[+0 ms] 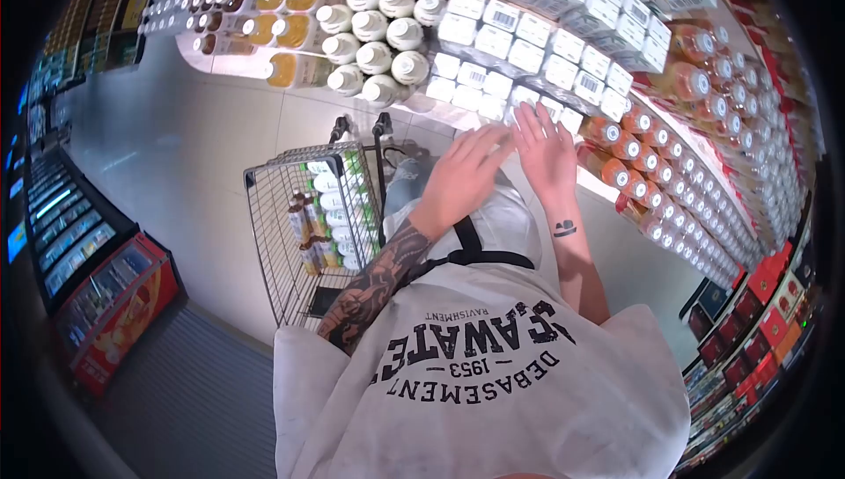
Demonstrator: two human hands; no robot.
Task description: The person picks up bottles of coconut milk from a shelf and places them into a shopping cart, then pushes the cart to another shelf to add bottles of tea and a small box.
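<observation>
My left hand, at the end of a tattooed forearm, reaches forward with its fingers stretched out. Beside it, my right hand has its fingers extended and held flat, fingertips at the front of the white carton packs. The two hands are close together, the left fingertips near the right hand's fingers. Neither palm shows anything gripped. The packs are wrapped in clear film and stacked in rows on the display. To the left stands a wire shopping cart with white-capped bottles and small brown bottles inside.
White-capped bottles and yellow juice bottles stand left of the packs. Orange drink bottles line the shelf on the right. A red chiller cabinet stands at the far left, beside the tiled floor.
</observation>
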